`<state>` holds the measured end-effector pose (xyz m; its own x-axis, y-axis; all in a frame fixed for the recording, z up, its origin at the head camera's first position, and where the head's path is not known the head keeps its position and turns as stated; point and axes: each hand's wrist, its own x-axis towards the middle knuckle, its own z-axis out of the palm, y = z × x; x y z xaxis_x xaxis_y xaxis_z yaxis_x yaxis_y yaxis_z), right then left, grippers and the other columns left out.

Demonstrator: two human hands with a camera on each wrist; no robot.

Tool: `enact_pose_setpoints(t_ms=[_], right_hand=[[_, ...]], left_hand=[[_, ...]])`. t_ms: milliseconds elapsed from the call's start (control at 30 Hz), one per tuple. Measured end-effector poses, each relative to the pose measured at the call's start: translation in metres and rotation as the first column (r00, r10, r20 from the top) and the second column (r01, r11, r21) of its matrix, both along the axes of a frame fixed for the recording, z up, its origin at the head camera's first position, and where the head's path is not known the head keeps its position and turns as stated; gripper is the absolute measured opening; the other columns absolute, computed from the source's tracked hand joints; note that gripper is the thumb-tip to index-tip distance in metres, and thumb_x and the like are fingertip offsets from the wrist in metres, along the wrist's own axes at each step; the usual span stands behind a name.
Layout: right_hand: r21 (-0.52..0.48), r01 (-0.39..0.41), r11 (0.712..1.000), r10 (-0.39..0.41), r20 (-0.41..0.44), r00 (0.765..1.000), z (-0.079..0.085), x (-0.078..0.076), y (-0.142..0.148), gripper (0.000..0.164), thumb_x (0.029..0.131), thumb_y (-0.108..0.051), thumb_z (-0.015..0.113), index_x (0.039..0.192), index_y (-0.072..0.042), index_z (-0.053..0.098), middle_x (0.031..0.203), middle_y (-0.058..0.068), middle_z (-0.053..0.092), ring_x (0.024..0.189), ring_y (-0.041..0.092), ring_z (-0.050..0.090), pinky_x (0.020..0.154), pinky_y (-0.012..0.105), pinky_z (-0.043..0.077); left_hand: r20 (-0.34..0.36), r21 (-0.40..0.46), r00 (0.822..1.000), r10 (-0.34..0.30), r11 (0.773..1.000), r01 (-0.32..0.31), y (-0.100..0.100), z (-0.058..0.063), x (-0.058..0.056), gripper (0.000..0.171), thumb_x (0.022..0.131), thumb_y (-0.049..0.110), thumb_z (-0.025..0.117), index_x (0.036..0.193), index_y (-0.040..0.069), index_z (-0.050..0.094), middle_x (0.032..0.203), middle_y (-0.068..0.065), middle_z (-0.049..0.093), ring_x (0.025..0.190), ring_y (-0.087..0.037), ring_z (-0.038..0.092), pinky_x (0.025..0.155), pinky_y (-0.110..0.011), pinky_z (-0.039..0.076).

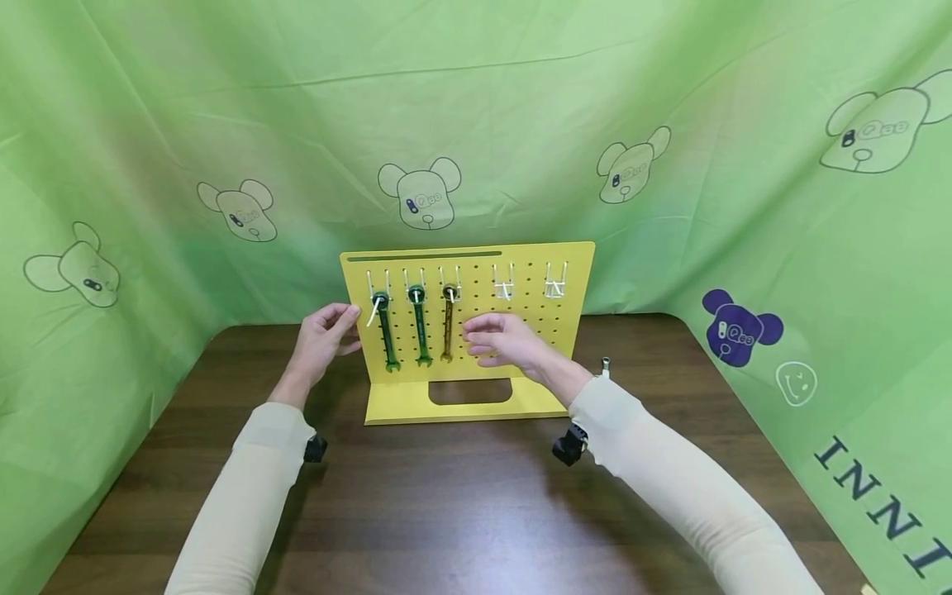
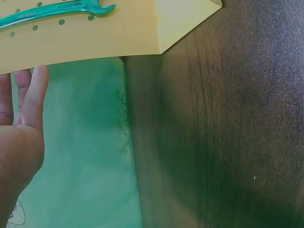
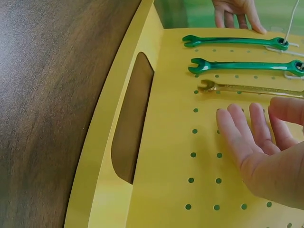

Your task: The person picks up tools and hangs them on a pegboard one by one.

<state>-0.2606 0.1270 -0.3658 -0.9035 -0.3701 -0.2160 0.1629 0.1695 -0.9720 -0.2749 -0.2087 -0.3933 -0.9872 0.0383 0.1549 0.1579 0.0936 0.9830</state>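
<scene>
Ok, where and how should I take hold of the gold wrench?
Probably mid-shank on the gold wrench, pinched from the right with the right grip, which is nearest. The wrench hangs lengthwise down the pegboard, ring end on a hook, leaving its slim shank exposed; the green wrench close on its left leaves less finger room.

Past the right edge of the table point(image 1: 461, 504), the curtain point(image 1: 521, 107) read "INNI", its purple bear point(image 1: 725, 318) "Q"; a green wrench point(image 2: 52, 10) bore illegible lettering.
</scene>
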Motion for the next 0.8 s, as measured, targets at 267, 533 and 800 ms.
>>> enact_pose_setpoints(t_ms=[267, 533, 800], right_hand=[[0.035, -0.057, 0.998, 0.058, -0.037, 0.998, 0.005, 0.009, 0.026, 0.041, 0.102, -0.015, 0.064, 0.138, 0.002, 0.054, 0.137, 0.023, 0.058, 0.123, 0.046, 0.057, 0.096, 0.048, 0.057], [0.157, -0.017, 0.987, 0.033, -0.097, 0.995, 0.010, 0.019, 0.110, 0.051, 0.101, -0.020, 0.066, 0.143, 0.003, 0.048, 0.137, 0.030, 0.054, 0.110, 0.044, 0.063, 0.096, 0.052, 0.056], [0.365, 0.109, 0.924, -0.108, -0.023, 0.994, -0.036, 0.025, 0.208, 0.073, 0.099, -0.029, 0.069, 0.150, 0.008, 0.032, 0.132, 0.032, 0.051, 0.099, 0.033, 0.064, 0.081, 0.045, 0.063]], left_hand=[[0.015, -0.008, 1.000, -0.009, 1.000, 0.009, -0.001, -0.002, 0.002, 0.047, 0.098, 0.040, 0.067, 0.116, -0.003, 0.063, 0.108, -0.025, 0.056, 0.090, -0.018, 0.060, 0.079, -0.037, 0.063], [0.008, -0.019, 1.000, -0.002, 1.000, 0.002, -0.001, 0.002, 0.001, 0.042, 0.099, 0.040, 0.066, 0.114, 0.001, 0.064, 0.098, -0.006, 0.059, 0.090, -0.017, 0.060, 0.077, -0.034, 0.063], [0.020, -0.019, 1.000, -0.002, 1.000, 0.003, -0.001, 0.002, 0.001, 0.041, 0.099, 0.040, 0.067, 0.114, 0.002, 0.065, 0.099, -0.006, 0.059, 0.090, -0.016, 0.059, 0.078, -0.034, 0.063]])
